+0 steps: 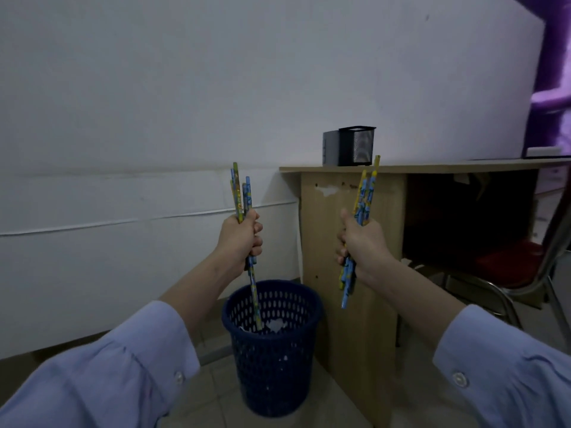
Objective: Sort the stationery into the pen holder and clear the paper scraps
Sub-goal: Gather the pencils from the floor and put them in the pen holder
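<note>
My left hand (242,237) is closed around a bundle of blue and yellow patterned pencils (239,193), held upright above a blue perforated waste basket (272,366). My right hand (360,239) grips a second bundle of similar pencils (366,193) in front of the desk's side panel. A black mesh pen holder (358,146) stands on the left end of the wooden desk (432,165), above and behind my right hand. White paper scraps (275,325) lie inside the basket.
A dark grey box (330,148) sits against the pen holder's left side. A white wall runs behind. A red chair with a metal frame (525,267) stands to the right, partly under the desk. Floor tiles lie below.
</note>
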### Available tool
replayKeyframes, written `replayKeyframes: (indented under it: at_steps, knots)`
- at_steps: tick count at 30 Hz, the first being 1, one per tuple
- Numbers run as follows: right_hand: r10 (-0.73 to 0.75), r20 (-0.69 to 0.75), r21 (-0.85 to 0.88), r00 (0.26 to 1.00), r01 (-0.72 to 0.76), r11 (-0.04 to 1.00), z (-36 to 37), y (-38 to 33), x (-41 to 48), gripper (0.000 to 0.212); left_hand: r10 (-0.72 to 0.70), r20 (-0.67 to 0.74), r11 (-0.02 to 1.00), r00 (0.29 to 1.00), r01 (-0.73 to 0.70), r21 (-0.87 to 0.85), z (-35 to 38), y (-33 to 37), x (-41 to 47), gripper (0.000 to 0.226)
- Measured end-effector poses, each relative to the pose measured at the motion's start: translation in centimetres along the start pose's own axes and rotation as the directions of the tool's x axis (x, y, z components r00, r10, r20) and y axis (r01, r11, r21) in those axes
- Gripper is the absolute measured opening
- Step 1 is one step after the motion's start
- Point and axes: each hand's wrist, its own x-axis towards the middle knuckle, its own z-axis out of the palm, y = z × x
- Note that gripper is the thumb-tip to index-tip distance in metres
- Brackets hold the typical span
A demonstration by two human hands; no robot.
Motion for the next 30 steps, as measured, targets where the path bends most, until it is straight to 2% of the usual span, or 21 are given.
replayKeyframes:
  at_steps: [7, 11, 18, 24, 30]
  knots:
    - [-0.075, -0.08, -0.022, 0.994, 0.073, 0.997, -2.6, -1.2, 2.6, 0.021, 0.0, 0.076, 0.998, 0.997, 0.006, -0.068, 4.6, -1.3, 4.0, 0.024]
    - [-0.213, -0.081, -0.067, 0.974, 0.208, 0.976, -3.7, -4.5, 5.0, 0.025, 0.031, 0.143, 0.996, 0.989, -0.02, -0.084, 8.0, -0.1, 7.5, 0.027]
    - [-0.318, -0.117, -0.158, 0.941, 0.298, 0.941, -3.1, -13.0, 8.3, 0.027, 0.08, 0.183, 0.991, 0.98, -0.058, -0.123, 11.8, 6.7, 11.1, 0.025]
    - [-0.398, -0.156, -0.231, 0.904, 0.358, 0.905, -2.1, -19.8, 8.3, 0.03, 0.174, 0.202, 0.981, 0.964, -0.153, -0.115, 13.4, 13.9, 11.3, 0.024]
    - [-0.457, -0.211, -0.238, 0.864, 0.408, 0.881, -2.2, -24.1, 8.9, 0.024, 0.231, 0.181, 0.97, 0.956, -0.211, -0.123, 15.1, 16.7, 11.2, 0.024]
